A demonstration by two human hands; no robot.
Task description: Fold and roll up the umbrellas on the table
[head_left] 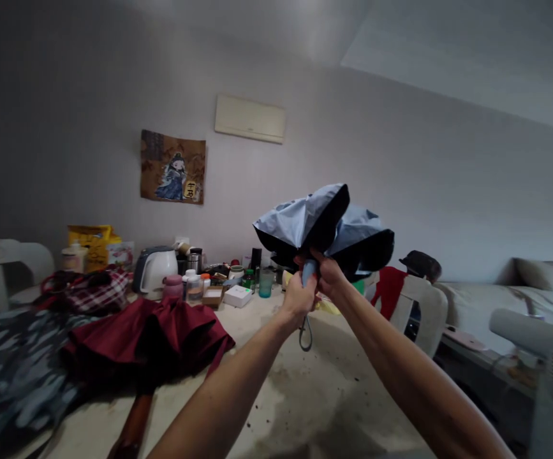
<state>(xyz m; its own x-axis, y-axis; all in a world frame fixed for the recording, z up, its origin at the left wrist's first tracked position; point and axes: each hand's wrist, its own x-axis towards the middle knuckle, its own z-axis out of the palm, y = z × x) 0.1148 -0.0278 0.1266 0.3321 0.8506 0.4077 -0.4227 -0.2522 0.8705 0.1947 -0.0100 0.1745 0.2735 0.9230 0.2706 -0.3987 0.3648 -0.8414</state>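
- I count two hands in my view, the left hand and the right hand, both at one pale blue umbrella.
- Lying on the one worktop I count one maroon umbrella with a brown handle, one heap of camouflage cloth and one heap of plaid cloth.
- Further back I have one white kettle, one turquoise glass and one small white box.
- The pale blue umbrella is up in the air over the worktop, its canopy loose and partly folded, pale outside with some darker marks, black inside; its blue-grey handle points back toward me, with one strap loop hanging below.
- The left fingers are clamped around that handle; the right fingers are at its top, partly hidden under the canopy, and I cannot tell whether they are closed.
- On the wall, one brown poster carries dark characters on a yellow patch, too small for me to read surely; the yellow bag has dark lettering I can't make out.
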